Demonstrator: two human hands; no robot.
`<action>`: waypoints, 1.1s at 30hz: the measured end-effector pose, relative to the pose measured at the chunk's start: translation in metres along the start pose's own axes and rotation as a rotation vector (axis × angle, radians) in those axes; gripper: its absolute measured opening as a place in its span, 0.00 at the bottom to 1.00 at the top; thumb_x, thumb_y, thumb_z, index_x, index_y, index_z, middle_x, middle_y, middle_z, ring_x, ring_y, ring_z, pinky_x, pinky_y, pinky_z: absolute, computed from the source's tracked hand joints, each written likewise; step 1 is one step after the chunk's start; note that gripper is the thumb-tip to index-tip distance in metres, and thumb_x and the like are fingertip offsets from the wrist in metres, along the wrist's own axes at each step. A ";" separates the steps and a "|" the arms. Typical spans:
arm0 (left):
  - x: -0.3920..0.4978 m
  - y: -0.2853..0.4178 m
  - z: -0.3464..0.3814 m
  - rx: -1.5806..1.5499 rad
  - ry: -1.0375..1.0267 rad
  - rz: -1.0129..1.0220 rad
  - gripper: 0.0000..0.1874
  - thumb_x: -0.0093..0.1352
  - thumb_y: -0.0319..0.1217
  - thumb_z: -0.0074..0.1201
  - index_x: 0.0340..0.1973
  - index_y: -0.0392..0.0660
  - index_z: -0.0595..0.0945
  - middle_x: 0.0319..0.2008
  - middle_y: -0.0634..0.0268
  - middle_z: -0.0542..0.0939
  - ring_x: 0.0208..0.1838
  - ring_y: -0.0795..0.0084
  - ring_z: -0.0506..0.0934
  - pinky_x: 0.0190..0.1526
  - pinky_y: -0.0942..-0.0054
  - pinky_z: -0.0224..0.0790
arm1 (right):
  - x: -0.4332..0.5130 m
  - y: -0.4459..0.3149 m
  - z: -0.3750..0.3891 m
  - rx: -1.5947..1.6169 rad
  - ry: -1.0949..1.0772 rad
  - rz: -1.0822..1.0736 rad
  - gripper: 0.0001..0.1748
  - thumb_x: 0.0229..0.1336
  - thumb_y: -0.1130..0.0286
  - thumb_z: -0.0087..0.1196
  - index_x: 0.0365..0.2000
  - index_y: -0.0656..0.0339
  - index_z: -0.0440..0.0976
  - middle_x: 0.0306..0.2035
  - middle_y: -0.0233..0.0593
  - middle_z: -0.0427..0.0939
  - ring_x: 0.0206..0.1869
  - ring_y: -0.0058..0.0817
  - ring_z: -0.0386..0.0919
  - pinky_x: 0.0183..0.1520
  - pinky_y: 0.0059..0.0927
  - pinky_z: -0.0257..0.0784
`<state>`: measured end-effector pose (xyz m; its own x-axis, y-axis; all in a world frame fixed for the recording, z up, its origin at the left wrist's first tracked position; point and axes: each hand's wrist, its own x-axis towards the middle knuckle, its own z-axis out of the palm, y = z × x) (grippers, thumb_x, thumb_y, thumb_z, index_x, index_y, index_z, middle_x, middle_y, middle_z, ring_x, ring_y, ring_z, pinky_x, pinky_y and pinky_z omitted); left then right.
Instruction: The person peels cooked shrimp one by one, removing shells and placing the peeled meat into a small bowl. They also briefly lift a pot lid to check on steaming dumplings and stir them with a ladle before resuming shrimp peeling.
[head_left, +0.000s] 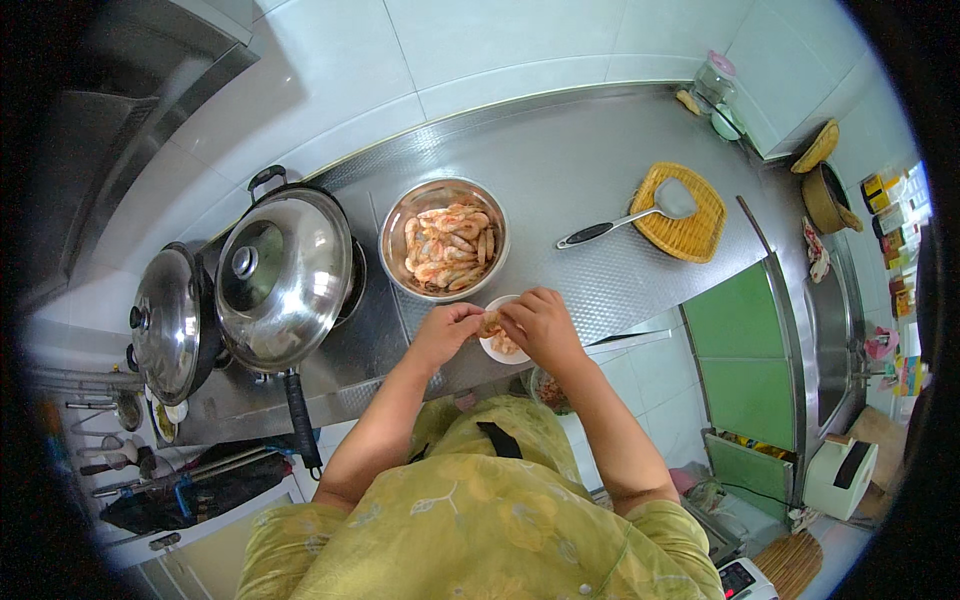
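Note:
Both hands meet over a small white bowl at the counter's near edge, holding one shrimp between their fingertips. My left hand pinches it from the left, and my right hand grips it from the right, fingers curled. Pale pink shrimp meat lies in the bowl, partly covered by my right hand. Just beyond my hands stands a stainless steel bowl heaped with unpeeled shrimp. Below the counter edge, a container with reddish scraps is partly hidden by my right forearm.
Left on the stove stand a lidded wok, its handle projecting over the edge, and a lidded pan. A metal spatula rests on a woven bamboo tray to the right. Farther right is a sink.

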<state>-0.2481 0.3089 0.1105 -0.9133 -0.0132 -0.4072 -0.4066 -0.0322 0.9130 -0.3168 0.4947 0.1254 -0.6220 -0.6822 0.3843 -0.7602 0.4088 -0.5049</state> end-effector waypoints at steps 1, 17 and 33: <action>-0.001 -0.002 0.000 -0.016 -0.011 -0.006 0.12 0.68 0.31 0.49 0.41 0.36 0.80 0.31 0.68 0.79 0.32 0.81 0.74 0.36 0.80 0.66 | -0.002 -0.001 -0.001 0.000 -0.010 -0.002 0.14 0.40 0.71 0.61 0.32 0.59 0.76 0.33 0.35 0.77 0.40 0.36 0.73 0.47 0.38 0.66; 0.002 -0.006 0.019 -0.015 0.029 0.044 0.13 0.66 0.31 0.55 0.40 0.33 0.79 0.34 0.63 0.80 0.36 0.77 0.78 0.40 0.79 0.72 | -0.011 -0.003 0.001 -0.109 0.017 -0.034 0.13 0.38 0.68 0.60 0.31 0.57 0.76 0.32 0.31 0.77 0.39 0.31 0.73 0.51 0.38 0.62; 0.046 -0.011 -0.026 0.083 0.327 0.102 0.09 0.66 0.26 0.52 0.40 0.35 0.79 0.33 0.65 0.80 0.36 0.77 0.77 0.42 0.77 0.70 | -0.020 0.001 -0.011 0.032 0.098 0.123 0.13 0.44 0.73 0.58 0.34 0.60 0.74 0.38 0.38 0.75 0.42 0.39 0.71 0.46 0.40 0.66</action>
<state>-0.2847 0.2823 0.0807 -0.8982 -0.3324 -0.2876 -0.3268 0.0674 0.9427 -0.3071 0.5151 0.1256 -0.7262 -0.5656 0.3908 -0.6721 0.4648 -0.5764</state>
